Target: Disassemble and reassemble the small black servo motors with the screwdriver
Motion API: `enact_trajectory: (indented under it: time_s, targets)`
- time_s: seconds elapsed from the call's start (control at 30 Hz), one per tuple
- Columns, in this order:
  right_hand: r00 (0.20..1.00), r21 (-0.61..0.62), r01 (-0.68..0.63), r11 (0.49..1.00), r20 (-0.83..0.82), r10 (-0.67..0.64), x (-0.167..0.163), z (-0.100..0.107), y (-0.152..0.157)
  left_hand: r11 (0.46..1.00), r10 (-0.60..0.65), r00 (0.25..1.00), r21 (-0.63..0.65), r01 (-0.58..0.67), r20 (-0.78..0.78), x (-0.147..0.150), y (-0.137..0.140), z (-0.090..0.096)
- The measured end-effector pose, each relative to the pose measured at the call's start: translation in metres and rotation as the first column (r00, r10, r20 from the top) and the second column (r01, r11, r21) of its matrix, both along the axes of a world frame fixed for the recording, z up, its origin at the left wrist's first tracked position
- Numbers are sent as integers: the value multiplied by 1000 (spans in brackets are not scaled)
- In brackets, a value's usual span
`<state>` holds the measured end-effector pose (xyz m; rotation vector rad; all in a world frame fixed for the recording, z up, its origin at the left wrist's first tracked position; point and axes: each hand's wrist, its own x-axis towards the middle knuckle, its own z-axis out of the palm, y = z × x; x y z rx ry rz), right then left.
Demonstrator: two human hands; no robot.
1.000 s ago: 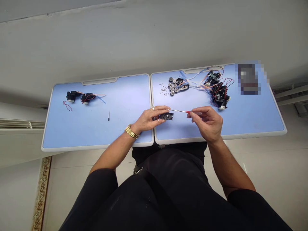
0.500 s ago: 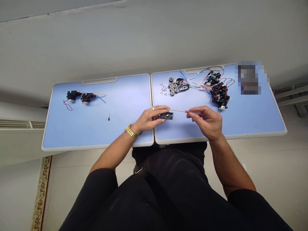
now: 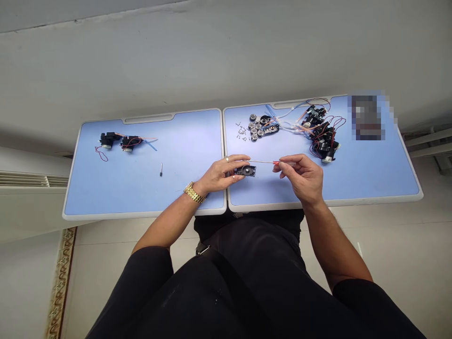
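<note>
My left hand [image 3: 223, 174] is closed around a small black housing [image 3: 249, 171], held low over the table's front half beside the centre seam. A round part shows in the housing's face. In my right hand [image 3: 304, 177] is a screwdriver [image 3: 276, 163] with a red and clear handle, gripped between thumb and fingers. Its thin shaft points left, and the tip reaches the fingertips of my left hand. Whether the tip touches a screw cannot be made out.
Small screws [image 3: 242, 132] lie scattered beside round metallic parts [image 3: 254, 134]. Several wired black motor assemblies [image 3: 324, 141] are heaped at the right. Two more assemblies [image 3: 130, 142] and a small metal-shafted piece [image 3: 161, 170] rest on the left panel [image 3: 141, 193]. A pixelated object [image 3: 367, 117] sits far right.
Both hands keep their grips, and the screwdriver stays by the left fingertips. My right hand has shifted very slightly; the whole view has moved a little.
</note>
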<state>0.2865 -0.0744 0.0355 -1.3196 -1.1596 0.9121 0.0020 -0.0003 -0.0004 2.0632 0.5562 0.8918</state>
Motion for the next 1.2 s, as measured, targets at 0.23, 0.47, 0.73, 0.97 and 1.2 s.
enact_trajectory:
  time_s: [0.23, 0.47, 0.73, 0.97, 1.2]
  targets:
    - [999, 52, 34, 998, -1, -34, 2, 5, -4, 999, 43, 999, 29, -42, -30, -1, 1, -4]
    - [939, 208, 6, 978, 335, -77, 15, 27, -22, 987, 154, 979, 66, -146, -136, 0, -1, -6]
    - [761, 328, -177, 928, 643, -82, 13, 58, -22, 985, 169, 972, 48, -163, -161, 3, -2, 0]
    - [703, 321, -300, 898, 711, -20, 11, 67, -9, 988, 150, 972, 54, -143, -180, 2, -3, 2]
    - [618, 238, -373, 897, 785, 49, 6, 79, -4, 990, 141, 972, 49, -134, -189, 3, -4, 5]
